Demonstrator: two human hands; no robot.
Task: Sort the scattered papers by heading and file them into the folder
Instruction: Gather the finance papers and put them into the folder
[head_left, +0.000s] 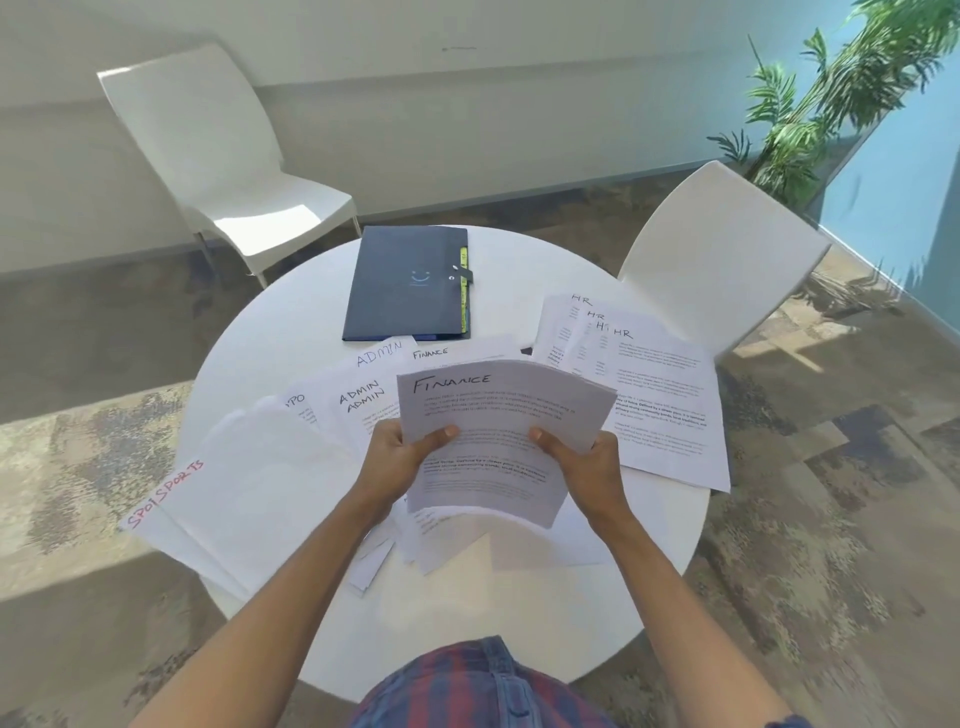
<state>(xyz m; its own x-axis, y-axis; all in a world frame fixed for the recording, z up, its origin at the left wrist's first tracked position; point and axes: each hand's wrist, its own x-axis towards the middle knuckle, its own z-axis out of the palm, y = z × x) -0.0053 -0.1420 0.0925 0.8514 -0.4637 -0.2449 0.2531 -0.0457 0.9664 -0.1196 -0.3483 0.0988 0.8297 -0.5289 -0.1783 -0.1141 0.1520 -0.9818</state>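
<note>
White FINANCE stack (498, 441), long axis away from the person, heading farthest, both hands' fingers (441, 434) clamped on it.

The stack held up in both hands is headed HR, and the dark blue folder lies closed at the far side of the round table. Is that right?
Not quite. In the head view the stack gripped by the left hand and right hand is headed FINANCE, not HR; the HR sheets lie on the round table. The dark blue folder does lie closed at the far side.
</note>
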